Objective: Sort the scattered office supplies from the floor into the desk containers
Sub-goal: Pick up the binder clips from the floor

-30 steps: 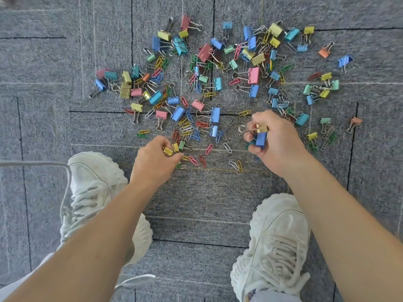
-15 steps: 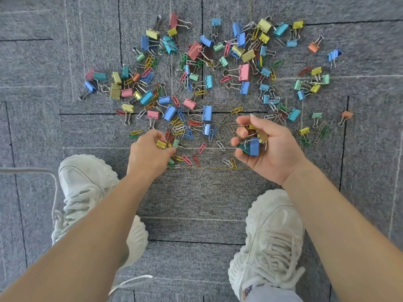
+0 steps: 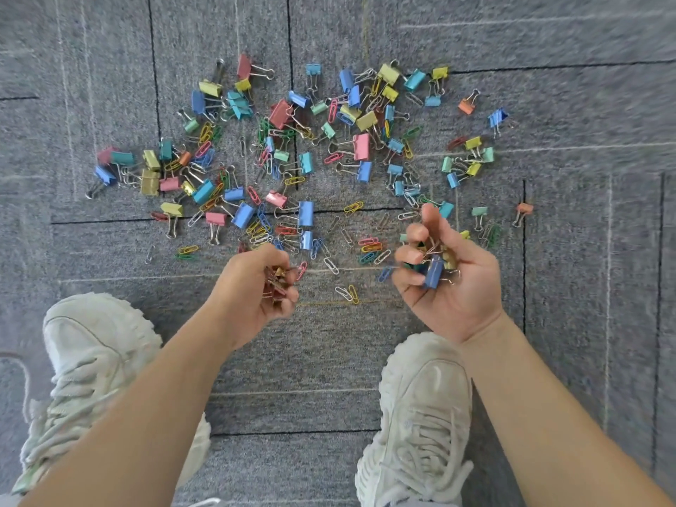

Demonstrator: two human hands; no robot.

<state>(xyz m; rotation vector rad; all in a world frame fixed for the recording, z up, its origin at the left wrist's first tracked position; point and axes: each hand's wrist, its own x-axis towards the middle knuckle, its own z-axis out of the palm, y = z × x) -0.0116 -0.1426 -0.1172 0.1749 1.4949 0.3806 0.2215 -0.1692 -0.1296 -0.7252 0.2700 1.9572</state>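
Note:
Many coloured binder clips and paper clips lie scattered across the grey carpet. My left hand is lifted a little off the floor, palm turned up, fingers curled round a small bunch of paper clips. My right hand is cupped palm up to the right, holding a blue binder clip with several smaller clips and paper clips. A few paper clips lie on the carpet between my hands.
My two white sneakers stand on the carpet, the left one and the right one, just below the hands. Dark seams divide the carpet tiles. No container is in view.
My left hand closed on paper clips on the floor, then lifted and turned palm up. My right hand rolled from knuckles up to palm up, showing the clips it holds.

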